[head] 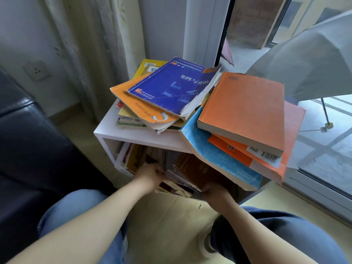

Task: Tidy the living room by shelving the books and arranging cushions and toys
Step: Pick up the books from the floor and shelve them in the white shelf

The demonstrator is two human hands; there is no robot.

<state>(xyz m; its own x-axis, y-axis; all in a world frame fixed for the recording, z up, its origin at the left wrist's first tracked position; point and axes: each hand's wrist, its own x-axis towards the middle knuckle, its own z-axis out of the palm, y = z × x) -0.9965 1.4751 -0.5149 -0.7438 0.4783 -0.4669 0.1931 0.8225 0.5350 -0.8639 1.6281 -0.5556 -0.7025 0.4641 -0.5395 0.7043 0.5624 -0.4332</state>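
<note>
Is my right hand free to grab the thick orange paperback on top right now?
Probably not: the right hand grips books in the compartment, beneath the overhanging light blue book; the orange paperback itself lies uncovered.

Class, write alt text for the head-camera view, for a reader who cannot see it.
A person's left hand and right hand hold a bundle of books at the lower compartment of a white shelf. Untidy piles lie on top: one topped by a blue book, the other, topped by an orange book, overhanging the edge.
</note>
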